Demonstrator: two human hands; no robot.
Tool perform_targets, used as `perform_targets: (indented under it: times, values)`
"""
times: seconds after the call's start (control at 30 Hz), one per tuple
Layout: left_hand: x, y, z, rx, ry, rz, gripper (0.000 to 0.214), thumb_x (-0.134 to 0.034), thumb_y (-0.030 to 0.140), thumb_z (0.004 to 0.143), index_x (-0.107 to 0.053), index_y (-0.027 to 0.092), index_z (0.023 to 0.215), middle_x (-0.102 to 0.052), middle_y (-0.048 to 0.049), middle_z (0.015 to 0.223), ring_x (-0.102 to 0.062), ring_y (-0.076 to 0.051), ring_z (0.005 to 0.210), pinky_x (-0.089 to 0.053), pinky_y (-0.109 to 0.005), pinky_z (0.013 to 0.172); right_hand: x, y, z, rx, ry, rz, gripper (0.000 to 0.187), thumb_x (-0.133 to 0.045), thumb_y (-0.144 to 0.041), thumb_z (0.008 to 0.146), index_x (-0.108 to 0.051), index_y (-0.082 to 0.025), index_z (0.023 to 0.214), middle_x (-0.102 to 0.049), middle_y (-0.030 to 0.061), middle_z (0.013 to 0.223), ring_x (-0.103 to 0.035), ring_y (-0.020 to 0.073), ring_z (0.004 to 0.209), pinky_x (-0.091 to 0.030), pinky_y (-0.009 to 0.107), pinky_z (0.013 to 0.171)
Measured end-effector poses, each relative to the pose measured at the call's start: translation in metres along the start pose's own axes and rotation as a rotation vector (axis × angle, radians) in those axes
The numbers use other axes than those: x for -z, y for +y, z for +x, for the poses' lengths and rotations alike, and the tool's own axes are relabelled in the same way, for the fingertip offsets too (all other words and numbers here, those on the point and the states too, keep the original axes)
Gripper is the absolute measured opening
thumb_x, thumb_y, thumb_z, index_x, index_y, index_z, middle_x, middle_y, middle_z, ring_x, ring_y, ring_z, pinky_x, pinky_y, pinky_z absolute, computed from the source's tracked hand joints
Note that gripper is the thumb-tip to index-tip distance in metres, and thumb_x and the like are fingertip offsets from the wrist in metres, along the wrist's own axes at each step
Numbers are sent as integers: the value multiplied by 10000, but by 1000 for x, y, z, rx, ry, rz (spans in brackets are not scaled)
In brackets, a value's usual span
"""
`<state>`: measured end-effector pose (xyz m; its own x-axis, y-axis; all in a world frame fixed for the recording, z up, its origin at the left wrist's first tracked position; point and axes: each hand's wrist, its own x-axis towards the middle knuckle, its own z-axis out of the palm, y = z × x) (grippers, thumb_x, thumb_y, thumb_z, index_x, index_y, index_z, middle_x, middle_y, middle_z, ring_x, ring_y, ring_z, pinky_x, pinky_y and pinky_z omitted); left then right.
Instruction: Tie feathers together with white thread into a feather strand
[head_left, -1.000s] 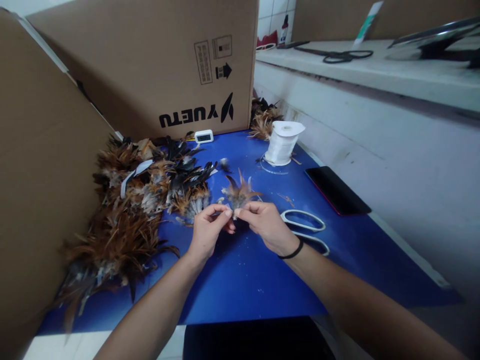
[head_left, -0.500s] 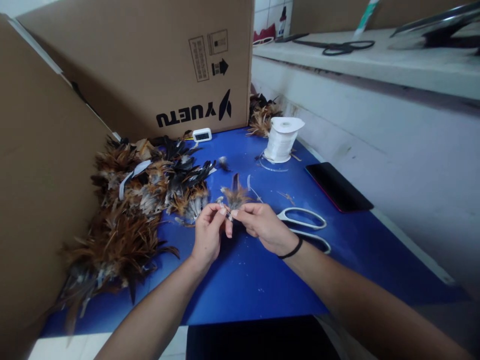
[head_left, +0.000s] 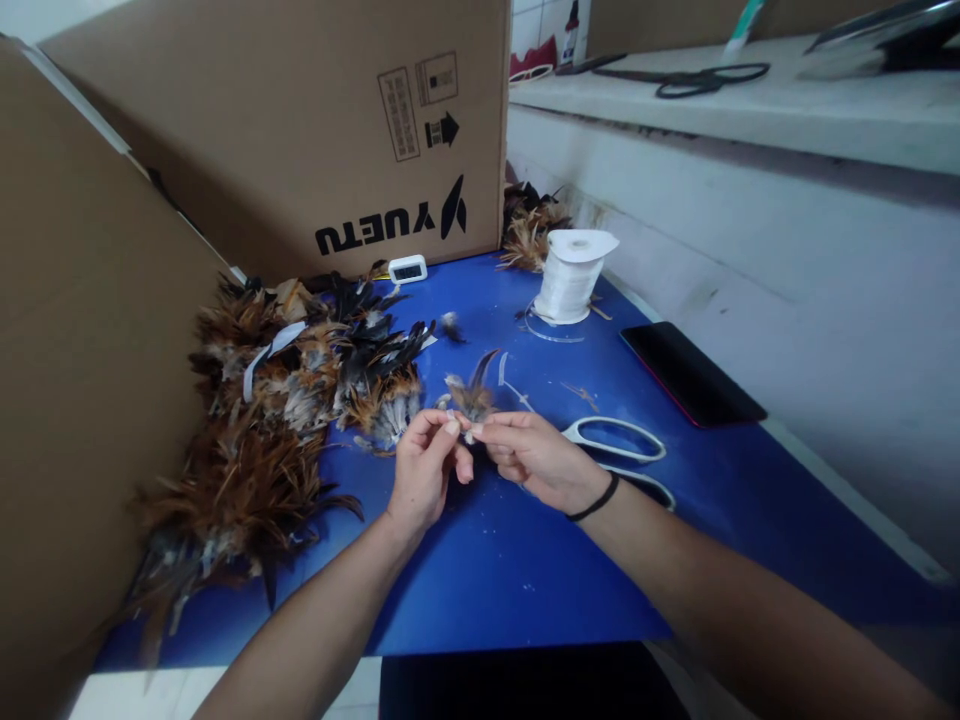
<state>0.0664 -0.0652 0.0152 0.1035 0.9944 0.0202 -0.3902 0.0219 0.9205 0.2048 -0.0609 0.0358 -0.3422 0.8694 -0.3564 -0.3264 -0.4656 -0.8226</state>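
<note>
The single head-worn camera looked forward and down over the blue tabletop (head_left: 525, 560) from close above. It faced the cardboard box (head_left: 300, 130) at the table's far edge.

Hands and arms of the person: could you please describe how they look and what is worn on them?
The left hand and right hand are ungloved, and no sleeves show along either arm. A thin black band circles the right wrist.

The small feather tuft (head_left: 471, 395) is a mix of brown, grey and black feathers. It is pinched at its quill end between the fingertips of the left hand (head_left: 424, 470) and right hand (head_left: 536, 460). It fans upward and away, one dark curved feather standing tallest, above the middle of the blue desk (head_left: 487, 560).
</note>
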Motion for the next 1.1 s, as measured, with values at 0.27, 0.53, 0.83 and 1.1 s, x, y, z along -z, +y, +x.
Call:
perform_targets:
  times: [0.27, 0.53, 0.83, 1.1]
  values:
    - [6, -1, 4, -77, -109, 181, 138, -589, 282, 814, -527, 159, 811, -641, -10, 749, -574, -82, 498, -476, -230, 517, 4, -3, 0, -55, 50, -68, 212, -635, -262, 631, -453, -175, 568, -278, -106, 439, -159, 18, 383, -67, 217, 392]
    - [9, -2, 5, -92, -143, 434, 155, -558, 306, 834, -527, 156, 810, -599, 18, 602, -556, -91, 501, -456, -233, 549, 6, -4, 0, -24, 71, -297, 119, -565, -218, 653, -515, -168, 557, -319, -90, 425, -179, 36, 376, -95, 232, 392]
    - [14, -7, 8, -14, -197, 464, 176, -568, 316, 826, -513, 149, 811, -555, 29, 571, -531, -86, 505, -428, -215, 534, 16, 0, 1, 248, 87, -992, 154, -520, -210, 735, -622, -165, 628, -527, -28, 560, -432, 90, 530, -276, 237, 517]
    - [13, -4, 9, 116, -209, 418, 232, -640, 339, 770, -532, 134, 772, -587, 15, 521, -539, -87, 468, -426, -204, 508, 13, -12, -13, 388, 74, -1307, 208, -459, -127, 827, -643, -191, 752, -613, -3, 684, -518, 108, 610, -311, 240, 588]
